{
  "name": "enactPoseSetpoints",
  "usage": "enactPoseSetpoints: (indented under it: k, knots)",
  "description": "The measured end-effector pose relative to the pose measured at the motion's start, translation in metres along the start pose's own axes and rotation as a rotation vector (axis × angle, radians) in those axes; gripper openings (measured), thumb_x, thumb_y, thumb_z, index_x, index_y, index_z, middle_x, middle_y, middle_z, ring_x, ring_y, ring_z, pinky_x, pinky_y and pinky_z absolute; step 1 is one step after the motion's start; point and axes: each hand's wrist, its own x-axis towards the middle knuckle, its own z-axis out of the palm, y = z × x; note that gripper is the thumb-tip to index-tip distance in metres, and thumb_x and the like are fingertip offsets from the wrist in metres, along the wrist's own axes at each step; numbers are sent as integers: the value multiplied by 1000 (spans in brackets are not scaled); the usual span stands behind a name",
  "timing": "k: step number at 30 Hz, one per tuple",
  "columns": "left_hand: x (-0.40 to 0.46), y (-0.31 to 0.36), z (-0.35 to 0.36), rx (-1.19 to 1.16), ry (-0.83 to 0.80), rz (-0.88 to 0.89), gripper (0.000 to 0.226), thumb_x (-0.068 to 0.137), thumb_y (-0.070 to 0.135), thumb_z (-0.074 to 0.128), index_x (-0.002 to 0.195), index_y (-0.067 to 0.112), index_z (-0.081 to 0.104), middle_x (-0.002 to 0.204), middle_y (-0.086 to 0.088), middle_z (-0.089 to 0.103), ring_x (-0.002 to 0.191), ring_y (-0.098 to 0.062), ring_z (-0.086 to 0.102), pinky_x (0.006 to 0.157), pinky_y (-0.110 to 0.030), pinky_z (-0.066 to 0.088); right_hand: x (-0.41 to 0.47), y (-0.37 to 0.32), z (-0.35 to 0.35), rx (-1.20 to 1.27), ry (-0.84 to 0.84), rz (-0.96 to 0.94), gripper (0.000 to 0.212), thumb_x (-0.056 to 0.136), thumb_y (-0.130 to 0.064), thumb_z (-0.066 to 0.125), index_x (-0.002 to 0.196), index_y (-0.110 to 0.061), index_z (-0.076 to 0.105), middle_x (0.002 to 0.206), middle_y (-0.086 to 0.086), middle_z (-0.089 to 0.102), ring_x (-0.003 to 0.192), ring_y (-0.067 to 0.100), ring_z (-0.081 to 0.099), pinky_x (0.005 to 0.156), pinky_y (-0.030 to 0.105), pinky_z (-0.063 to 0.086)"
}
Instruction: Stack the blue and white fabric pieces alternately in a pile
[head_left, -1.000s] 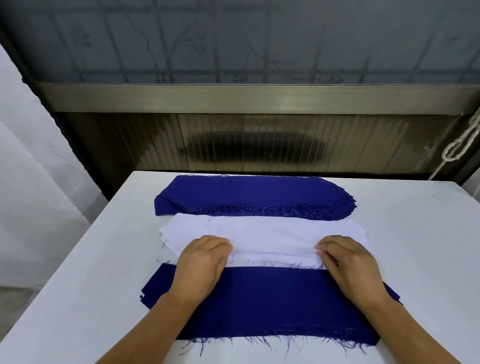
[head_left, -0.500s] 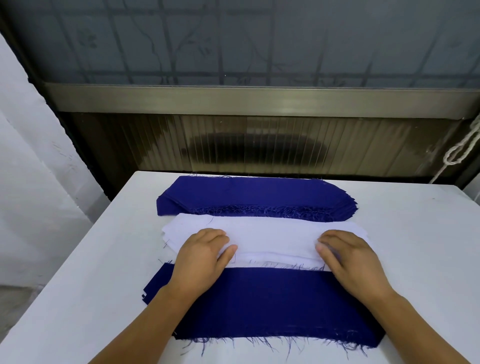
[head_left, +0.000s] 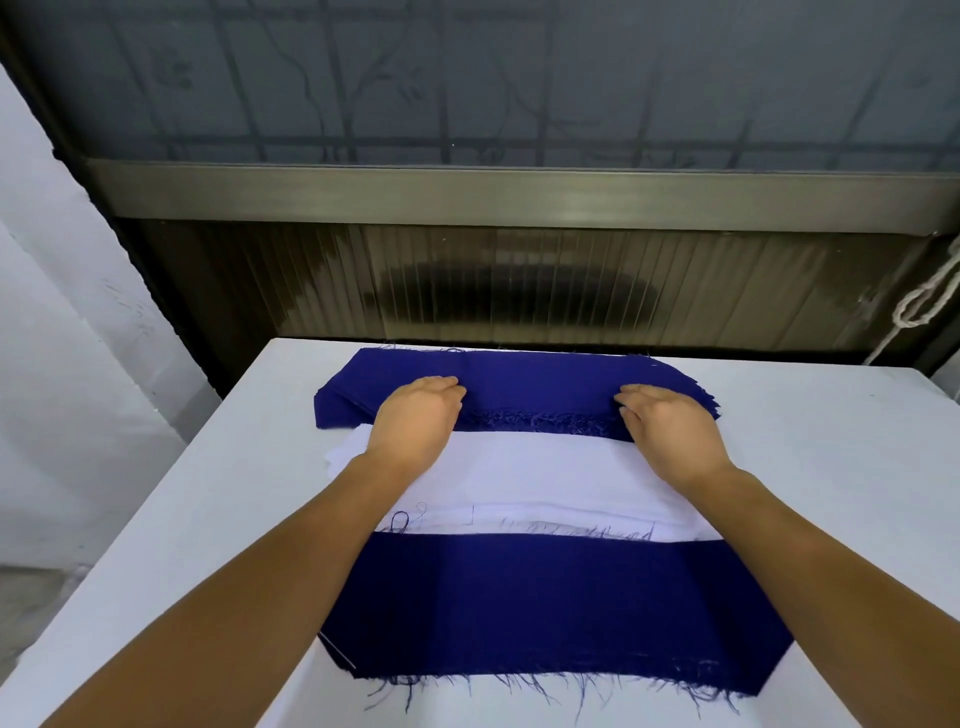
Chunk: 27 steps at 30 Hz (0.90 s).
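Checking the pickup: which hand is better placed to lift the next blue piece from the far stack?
Neither clearly. The left hand and right hand both rest on the far blue stack, one near each end, so a two-handed lift looks likeliest.

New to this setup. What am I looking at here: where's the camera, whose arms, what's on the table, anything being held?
There is no machine here: a person works with bare hands, and the single wide-angle camera sits on their head, looking forward and down. That is why both forearms enter from the bottom edge.

On the white table lie three lots of cloth. Farthest away is a blue fabric stack with a frayed near edge. In the middle is a white fabric stack. Nearest the person is the pile being built, with a blue piece on top.

The left hand and right hand both reach over the white cloth to the far blue stack, fingers on its near edge. Whether they have pinched a piece yet cannot be told; nothing is lifted.
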Motion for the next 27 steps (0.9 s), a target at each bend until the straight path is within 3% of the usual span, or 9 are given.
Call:
enactPoseSetpoints:
  k: [5,8,11,13,17,21,27]
  knots:
    - [-12,1,5,-104,100,8,39,100,31,48,136,17,55,145,0,49,136,-16,42,111,-30,32,-8,2,2,-18,57,-56,36,100,-24,49,134,-16,58,141,-1,54,130,16,50,108,31,38]
    - [-15,2,6,-52,107,48,32,98,19,55,128,11,63,138,-4,56,130,-19,51,108,-30,36,-12,3,2,-44,61,-104,33,98,-19,54,130,-12,62,137,1,57,127,19,54,104,33,42]
    - [-16,8,0,18,114,54,18,82,2,72,98,8,76,110,-7,72,106,-23,67,88,-34,54,-13,1,1,-92,132,-144,23,84,-1,70,106,-3,74,114,12,71,103,28,69,86,40,55]
    - [-15,9,-2,34,108,27,15,80,-1,72,90,9,75,97,-5,74,94,-22,70,76,-34,59,-12,0,0,-119,146,-151,17,79,3,73,95,-3,76,100,12,74,87,30,71,73,40,59]
    - [-13,7,-5,57,75,-52,22,95,11,51,99,19,71,95,3,71,87,-15,65,70,-33,55,-8,2,0,-97,169,-87,11,90,-9,64,91,-9,75,90,4,74,79,24,69,62,35,56]
    - [-15,11,-13,-45,179,-51,13,86,13,67,75,17,71,66,3,65,60,-15,58,49,-31,49,-8,0,-3,53,249,-56,6,85,-10,70,86,-14,75,83,-1,72,71,19,66,56,32,54]
    - [-16,2,-12,-275,183,-48,7,86,18,70,83,20,65,86,10,63,78,-9,54,69,-21,45,-10,2,-9,319,172,30,11,86,-12,70,89,-21,65,92,-8,64,81,12,58,70,27,50]
